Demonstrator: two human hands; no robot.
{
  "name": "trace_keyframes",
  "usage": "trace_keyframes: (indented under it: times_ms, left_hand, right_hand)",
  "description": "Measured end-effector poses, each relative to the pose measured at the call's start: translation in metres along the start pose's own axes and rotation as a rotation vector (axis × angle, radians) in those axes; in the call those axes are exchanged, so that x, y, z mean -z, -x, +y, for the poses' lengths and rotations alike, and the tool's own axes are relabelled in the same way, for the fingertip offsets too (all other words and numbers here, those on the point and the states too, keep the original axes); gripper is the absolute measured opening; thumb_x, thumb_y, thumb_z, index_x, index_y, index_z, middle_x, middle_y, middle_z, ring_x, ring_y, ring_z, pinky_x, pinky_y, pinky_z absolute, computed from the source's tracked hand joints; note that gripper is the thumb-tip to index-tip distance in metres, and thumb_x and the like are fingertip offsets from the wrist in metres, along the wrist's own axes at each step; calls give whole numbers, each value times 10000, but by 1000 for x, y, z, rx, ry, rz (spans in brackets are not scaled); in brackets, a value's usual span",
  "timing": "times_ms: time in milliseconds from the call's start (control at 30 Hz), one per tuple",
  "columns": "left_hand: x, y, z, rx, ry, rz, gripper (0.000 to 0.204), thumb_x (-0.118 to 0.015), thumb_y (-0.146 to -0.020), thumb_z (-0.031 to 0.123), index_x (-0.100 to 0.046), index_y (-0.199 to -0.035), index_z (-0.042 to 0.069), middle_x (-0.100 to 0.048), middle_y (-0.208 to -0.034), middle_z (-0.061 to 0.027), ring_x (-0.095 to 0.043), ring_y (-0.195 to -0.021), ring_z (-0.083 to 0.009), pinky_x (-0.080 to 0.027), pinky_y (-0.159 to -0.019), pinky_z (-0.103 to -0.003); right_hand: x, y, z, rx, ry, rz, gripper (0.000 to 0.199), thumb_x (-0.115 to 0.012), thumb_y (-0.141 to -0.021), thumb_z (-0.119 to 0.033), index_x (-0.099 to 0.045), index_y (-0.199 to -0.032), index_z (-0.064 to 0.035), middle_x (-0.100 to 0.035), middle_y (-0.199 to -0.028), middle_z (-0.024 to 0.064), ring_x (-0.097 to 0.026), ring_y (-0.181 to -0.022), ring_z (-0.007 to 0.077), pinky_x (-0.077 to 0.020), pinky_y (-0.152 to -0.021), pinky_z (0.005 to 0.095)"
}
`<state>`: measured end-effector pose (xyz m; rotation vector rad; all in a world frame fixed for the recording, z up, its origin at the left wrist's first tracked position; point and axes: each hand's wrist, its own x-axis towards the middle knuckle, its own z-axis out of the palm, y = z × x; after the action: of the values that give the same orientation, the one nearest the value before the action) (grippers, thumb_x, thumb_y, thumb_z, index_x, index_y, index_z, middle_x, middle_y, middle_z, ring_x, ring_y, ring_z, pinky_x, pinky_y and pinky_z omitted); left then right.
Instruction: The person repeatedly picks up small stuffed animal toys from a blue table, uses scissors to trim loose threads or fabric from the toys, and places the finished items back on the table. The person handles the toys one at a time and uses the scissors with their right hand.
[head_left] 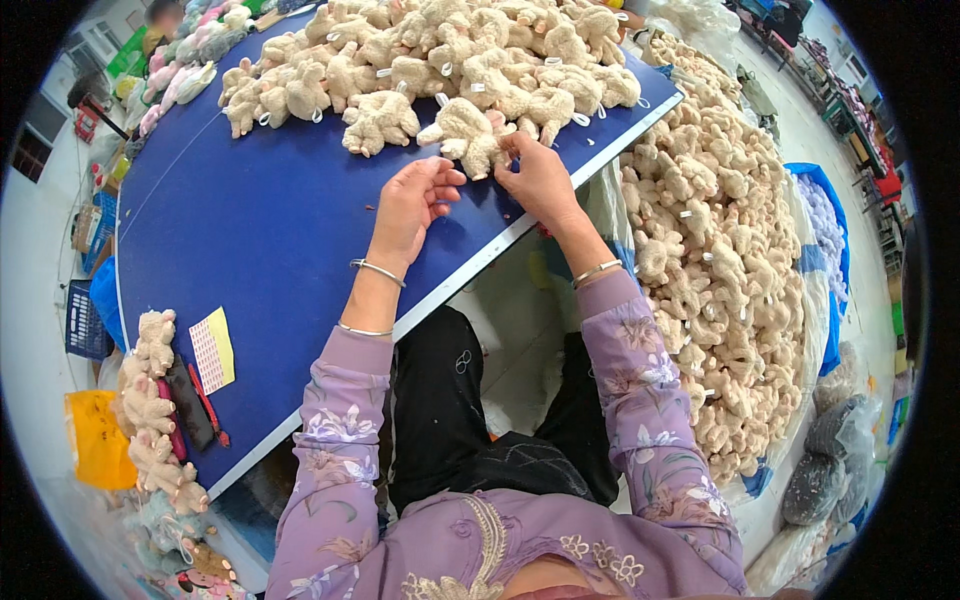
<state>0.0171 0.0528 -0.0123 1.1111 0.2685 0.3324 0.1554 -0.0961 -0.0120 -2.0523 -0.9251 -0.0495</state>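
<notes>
My right hand [541, 178] pinches the near edge of a cream plush toy [468, 132], which lies on the blue table [290, 230] near its right edge. To the left of that toy, my left hand [412, 205] hovers over the table with its fingers half curled and apart; nothing shows in it. Another cream plush toy [382, 122] lies just beyond the left hand. Behind them a large heap of the same toys [430, 50] covers the far end of the table, many with small white loop tags.
A big open sack of cream toys [715, 260] stands at my right. On the table's near left corner lie several more toys [150, 410], a dark phone-like slab [188, 400], a red slim tool [210, 405] and a label sheet [212, 352]. A person [162, 22] is at the far left.
</notes>
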Motion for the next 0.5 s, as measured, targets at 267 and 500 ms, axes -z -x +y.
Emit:
trace_keyframes:
  times_ms: [267,500]
  left_hand:
    - [-10,13,9,233,18,-158,425,-543,-932,451,-579,-1114,68,-661,-972,-55,-624,-738,-110,-474,-552,-223]
    - [-18,15,12,-101,304,-124,457,-606,-909,168,-453,-1317,31,-592,-1176,-66,-593,-1029,-138,-530,-721,-256]
  right_hand:
    - [16,26,-54,-43,-752,-5,181,-679,-819,-102,-625,-937,24,-586,-811,-31,-481,-674,22,-416,-584,179]
    - [15,45,-62,28,-560,-50,223,-718,-813,-114,-639,-970,24,-548,-709,-25,-451,-632,27,-394,-558,197]
